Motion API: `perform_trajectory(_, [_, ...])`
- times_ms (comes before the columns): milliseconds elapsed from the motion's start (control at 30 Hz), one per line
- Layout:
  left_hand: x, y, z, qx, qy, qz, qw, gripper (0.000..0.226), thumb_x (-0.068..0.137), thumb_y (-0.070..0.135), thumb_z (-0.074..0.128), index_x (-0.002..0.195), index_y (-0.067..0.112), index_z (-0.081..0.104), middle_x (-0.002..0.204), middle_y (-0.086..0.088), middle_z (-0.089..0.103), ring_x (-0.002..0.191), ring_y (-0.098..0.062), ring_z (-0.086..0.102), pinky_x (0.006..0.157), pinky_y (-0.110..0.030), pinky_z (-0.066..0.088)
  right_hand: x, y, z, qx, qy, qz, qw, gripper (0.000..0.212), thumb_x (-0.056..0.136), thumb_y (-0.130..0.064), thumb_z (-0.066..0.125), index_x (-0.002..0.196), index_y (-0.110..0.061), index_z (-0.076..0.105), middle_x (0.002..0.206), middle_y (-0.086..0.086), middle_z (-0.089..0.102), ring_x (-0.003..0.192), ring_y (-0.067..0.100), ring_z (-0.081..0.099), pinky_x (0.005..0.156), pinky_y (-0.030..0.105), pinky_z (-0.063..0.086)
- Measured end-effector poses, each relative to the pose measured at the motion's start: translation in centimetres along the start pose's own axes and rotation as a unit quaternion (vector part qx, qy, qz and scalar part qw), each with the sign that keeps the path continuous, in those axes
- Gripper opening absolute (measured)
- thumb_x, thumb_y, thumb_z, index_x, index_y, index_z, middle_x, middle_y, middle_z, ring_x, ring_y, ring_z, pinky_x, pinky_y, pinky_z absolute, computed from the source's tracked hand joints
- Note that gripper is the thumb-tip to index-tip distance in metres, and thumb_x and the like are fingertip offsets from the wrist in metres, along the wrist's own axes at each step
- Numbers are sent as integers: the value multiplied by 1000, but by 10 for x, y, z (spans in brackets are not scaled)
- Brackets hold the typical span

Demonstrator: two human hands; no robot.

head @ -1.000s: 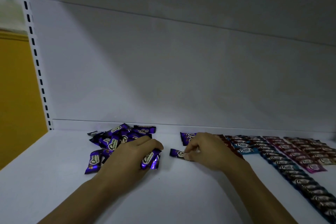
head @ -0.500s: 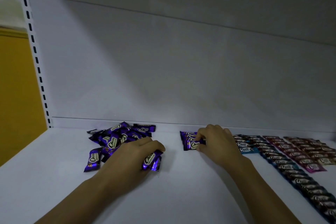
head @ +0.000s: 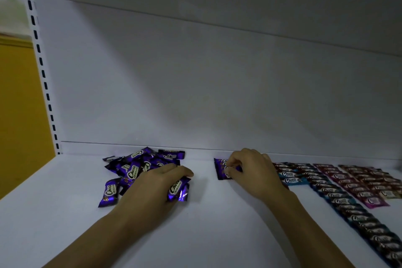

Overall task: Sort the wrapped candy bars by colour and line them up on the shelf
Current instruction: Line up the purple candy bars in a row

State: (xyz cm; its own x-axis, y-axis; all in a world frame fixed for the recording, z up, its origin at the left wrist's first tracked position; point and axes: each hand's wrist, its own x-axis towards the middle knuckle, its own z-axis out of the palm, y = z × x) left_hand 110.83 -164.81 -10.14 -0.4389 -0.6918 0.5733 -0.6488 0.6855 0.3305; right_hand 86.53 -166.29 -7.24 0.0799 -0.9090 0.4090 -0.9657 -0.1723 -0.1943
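On the white metal shelf (head: 195, 235), a loose heap of shiny purple foil-wrapped candy bars (head: 139, 165) lies left of centre, close to the far back panel. One stray purple bar (head: 108, 192) lies just off its near left edge. The left hand (head: 156, 187) rests at the heap's near right side, fingers curled down over a purple-wrapped bar (head: 178, 191) that pokes out beneath the fingertips and sits on the shelf. To the right, apart from the heap, the right hand (head: 252, 172) reaches toward the far edge, and its thumb and fingertips pinch a small purple bar (head: 220, 175) at the near end of a short purple row (head: 218, 162). Right of that hand lie the sorted lines: a long blue-wrapped row (head: 348, 206) slanting toward the near right corner, and pink and maroon rows (head: 367, 183) beyond it. A white slotted upright (head: 43, 76) stands at the far left, beside a yellow wall (head: 17, 104).
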Motion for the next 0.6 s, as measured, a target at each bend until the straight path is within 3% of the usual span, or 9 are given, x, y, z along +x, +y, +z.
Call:
perform_trajectory(67, [1,0,0,-2,22,-27,999,66,71,0,74,128,30,60,111,9,68,97,-16,66,79,-24,50,-4,-22,-6,228,-12,1,974,21,84,-42,67,74,-24,69,73,-7,67,71,5,62,74,28,50])
perform_trajectory(100, [3,0,-1,-1,18,-49,999,75,76,5,71,140,34,46,114,10,66,100,-14,64,79,-23,48,-7,-36,-9,312,-32,-6,950,29,80,-50,67,69,-23,68,69,-5,68,67,6,64,70,30,52])
perform_trajectory(133, [5,-1,-2,7,5,-76,997,85,81,10,67,148,39,22,110,13,64,96,-10,62,74,-17,43,-9,-48,-9,355,-51,-16,933,40,75,-61,63,67,-22,68,69,-4,69,66,8,65,70,31,53])
perform_trajectory(200, [7,0,-3,38,-25,-118,992,101,88,15,59,136,46,-24,81,17,52,69,-2,51,57,-16,36,-14,-66,-5,372,-80,-30,924,55,67,-75,55,70,-22,69,70,-5,70,66,8,65,70,29,53])
perform_trajectory(267, [9,1,-3,47,-40,-136,989,106,89,17,57,125,49,-37,64,13,42,54,-3,43,49,-18,35,-17,-77,3,355,-85,-24,931,50,66,-74,59,77,-25,67,74,-7,69,70,4,63,72,28,53])
perform_trajectory(367, [10,1,-3,36,-37,-125,991,108,87,16,59,123,51,-37,56,11,42,48,-4,43,50,-15,39,-21,-87,13,401,-91,-17,911,21,75,-43,75,75,-25,64,71,-10,62,67,-1,55,68,20,48])
perform_trajectory(467, [10,-1,-3,19,-23,-123,992,101,86,18,60,125,58,-24,59,11,45,52,-5,47,49,-18,37,-18,-92,13,449,-47,-7,892,17,76,-22,78,75,-11,66,73,2,66,69,6,57,69,22,48])
perform_trajectory(533, [8,-2,-4,5,-9,-115,993,87,87,21,61,139,54,0,74,10,58,67,-7,54,57,-21,38,-15,-93,10,489,3,19,872,15,77,-13,77,76,-5,64,74,9,68,68,12,61,68,26,50])
perform_trajectory(600, [5,-4,-5,14,7,-93,996,59,86,17,63,138,36,44,97,6,67,88,-17,63,71,-30,46,-11,-92,4,527,20,42,849,13,79,-5,73,75,-10,62,69,5,68,64,11,62,64,22,50])
